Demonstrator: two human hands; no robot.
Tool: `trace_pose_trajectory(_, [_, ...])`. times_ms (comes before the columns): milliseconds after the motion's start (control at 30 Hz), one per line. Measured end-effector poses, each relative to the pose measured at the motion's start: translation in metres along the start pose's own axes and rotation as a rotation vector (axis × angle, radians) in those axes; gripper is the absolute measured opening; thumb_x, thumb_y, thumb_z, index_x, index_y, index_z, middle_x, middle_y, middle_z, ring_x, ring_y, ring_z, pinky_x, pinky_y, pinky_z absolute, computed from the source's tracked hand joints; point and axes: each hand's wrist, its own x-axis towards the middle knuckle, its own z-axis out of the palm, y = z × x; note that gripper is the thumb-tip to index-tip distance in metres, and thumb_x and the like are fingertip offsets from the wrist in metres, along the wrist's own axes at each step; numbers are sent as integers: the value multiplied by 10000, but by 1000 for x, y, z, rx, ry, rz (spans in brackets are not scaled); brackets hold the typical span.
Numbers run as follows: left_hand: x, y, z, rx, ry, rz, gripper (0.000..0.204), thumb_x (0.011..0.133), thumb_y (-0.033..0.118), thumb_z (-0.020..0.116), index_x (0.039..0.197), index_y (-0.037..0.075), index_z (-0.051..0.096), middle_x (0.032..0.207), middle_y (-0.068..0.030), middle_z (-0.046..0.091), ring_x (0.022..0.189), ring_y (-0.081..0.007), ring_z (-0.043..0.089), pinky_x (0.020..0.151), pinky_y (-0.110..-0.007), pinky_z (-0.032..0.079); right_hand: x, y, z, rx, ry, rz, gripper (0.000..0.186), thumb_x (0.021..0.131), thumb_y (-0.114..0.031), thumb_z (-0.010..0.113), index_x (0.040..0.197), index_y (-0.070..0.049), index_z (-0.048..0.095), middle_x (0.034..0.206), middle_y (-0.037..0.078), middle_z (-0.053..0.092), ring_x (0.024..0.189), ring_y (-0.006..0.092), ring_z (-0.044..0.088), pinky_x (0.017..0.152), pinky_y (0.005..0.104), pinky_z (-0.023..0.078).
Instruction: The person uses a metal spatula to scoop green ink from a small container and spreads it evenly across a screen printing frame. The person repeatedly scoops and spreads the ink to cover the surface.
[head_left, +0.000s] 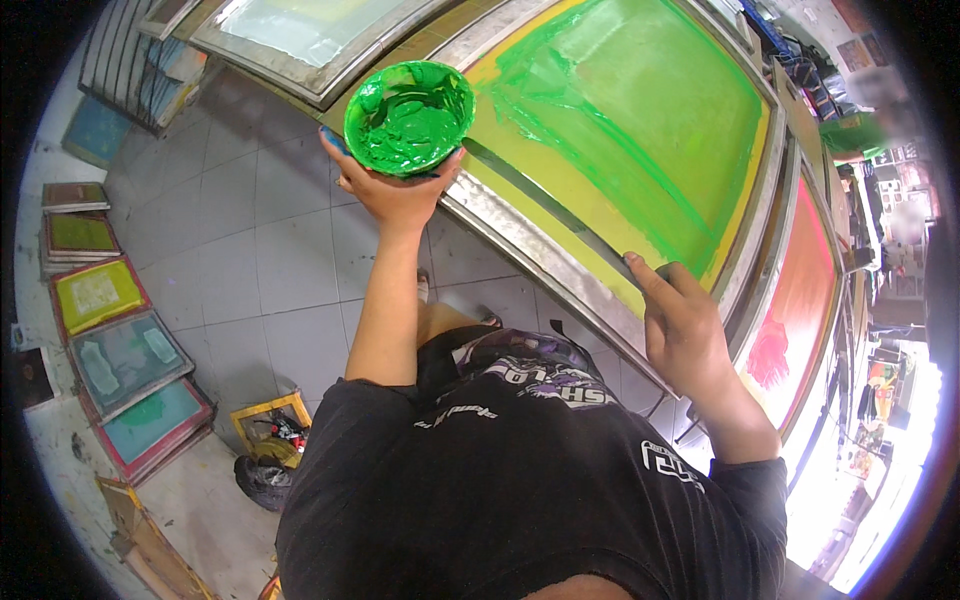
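Observation:
My left hand (395, 195) cups a tub of thick green ink (410, 118) from below, fingers wrapped round its sides. Green ink coats the tub's inside and rim. My right hand (680, 315) is closed on the near right end of a long, thin dark strip (545, 205). This strip slants across the near side of a framed printing screen (610, 215). Green ink covers most of the screen's mesh, with thicker streaks running across it, and a yellow-green band shows along the near edge. The tub is just left of the screen's metal frame (540, 255).
A screen with pale ink (310, 25) is at the upper left, and one with pink-red ink (790, 310) at the right. Several framed screens (125, 350) lean along the left wall. A black bag (265, 482) sits on the tiled floor (285, 250). Another person's green sleeve (850, 135) shows far right.

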Motion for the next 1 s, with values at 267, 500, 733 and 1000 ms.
trace_pose_trajectory(267, [1, -5, 8, -121, 37, -61, 1459, 387, 435, 907, 1409, -19, -29, 1311, -263, 330, 1188, -394, 370, 997, -466, 273, 12, 34, -1, 1350, -130, 738, 503, 830, -106, 535, 1313, -47, 407, 729, 162, 557, 482, 199, 512, 396, 308, 432])
trace_pose_trajectory(500, [-5, 4, -1, -225, 24, -8, 1346, 486, 251, 889, 1409, -3, -57, 1322, -246, 324, 1211, -331, 390, 980, -418, 356, 29, 42, 17, 1324, 20, 656, 487, 862, -58, 497, 1339, -52, 403, 773, 121, 570, 542, 161, 520, 491, 265, 452])
trace_pose_trajectory(733, [-11, 11, 5, -188, 100, 32, 1355, 465, 256, 902, 1399, -29, -36, 1331, -250, 320, 1223, -334, 388, 1039, -434, 287, 27, 57, -8, 753, 116, 574, 453, 861, -55, 553, 1302, -24, 456, 845, 68, 600, 640, 98, 546, 537, 227, 448])
trace_pose_trajectory(1000, [3, 2, 2, -141, 16, 73, 1327, 486, 174, 907, 1392, -37, -40, 1343, -223, 340, 1238, -302, 383, 1066, -426, 287, -10, 92, -29, 941, 535, 657, 481, 846, -63, 568, 1303, -1, 434, 833, 71, 608, 644, 109, 561, 541, 233, 470])
